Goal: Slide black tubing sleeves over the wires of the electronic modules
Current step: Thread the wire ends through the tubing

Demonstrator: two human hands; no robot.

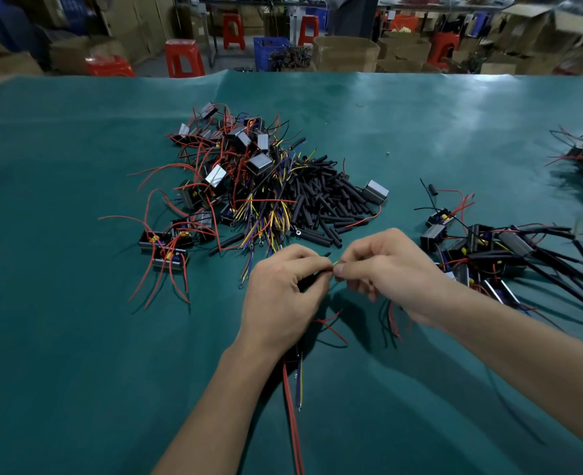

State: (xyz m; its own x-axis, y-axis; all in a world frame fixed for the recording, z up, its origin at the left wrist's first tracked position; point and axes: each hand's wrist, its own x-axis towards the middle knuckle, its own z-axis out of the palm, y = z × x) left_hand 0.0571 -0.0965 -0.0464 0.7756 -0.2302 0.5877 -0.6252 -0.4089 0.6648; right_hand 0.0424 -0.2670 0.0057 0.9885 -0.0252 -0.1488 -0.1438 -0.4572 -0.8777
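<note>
Green matting is covering the tabletop (77, 337), and near its front edge the person is bringing both hands together over it. The left hand (280, 296) is curling its fingers round a black tubing sleeve (305, 282), while the right hand (382, 269) is pinching the yellow-green wire tips (335, 264) between thumb and forefinger, right at the sleeve's mouth. The module these wires belong to seems to be lying beneath the left wrist, mostly hidden, with red wires (292, 406) trailing toward the front edge. To my eye the threading is only beginning; it should go best if the wire ends are kept bunched and straight, the sleeve held in line with them, and the tube fed on in short pushes so no strand is folding back. Toward the middle of the tabletop, a heap of bare modules (228, 166) is lying against a pile of loose sleeves (327, 200); toward the right edge, sleeved modules (489, 248) are gathering. Nothing on the tabletop is sitting in a container; behind the far edge, a blue crate (266, 51) is holding what looks like a wire tangle, beside cardboard boxes (346, 53) whose contents I cannot see.
</note>
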